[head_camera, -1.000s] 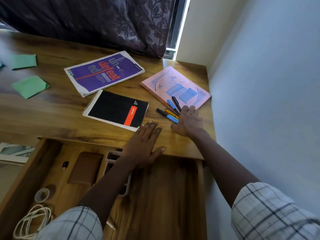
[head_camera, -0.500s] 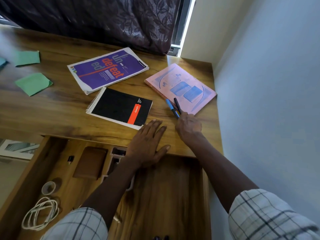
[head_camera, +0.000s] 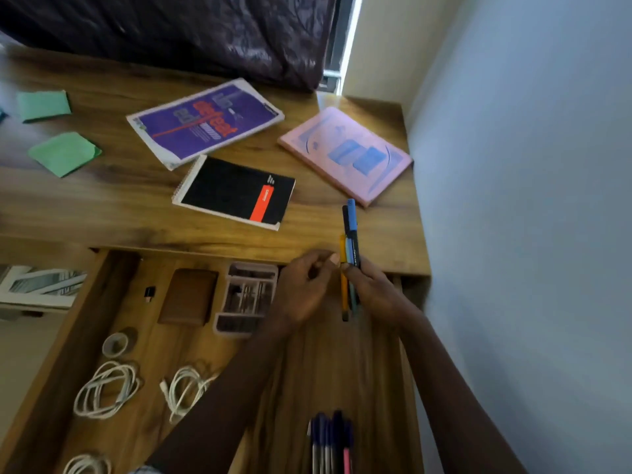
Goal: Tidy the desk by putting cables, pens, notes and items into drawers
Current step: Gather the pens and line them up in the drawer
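My right hand grips a bundle of pens, blue, black and orange, held upright over the desk's front edge above the open drawer. My left hand is beside it, its fingertips touching the bundle's orange pen. On the desk lie a pink book, a black spiral notebook, a purple booklet and two green notes. Inside the drawer are white cables, a tape roll, a pink organiser tray, a brown wallet and more pens.
A dark curtain hangs behind the desk. A pale wall runs close along the right side of the desk and drawer. A small black adapter lies in the drawer's far left part.
My right hand gathered the pens from beside the pink book and drew them back over the drawer. My left hand lifted off the desk edge and met the bundle.
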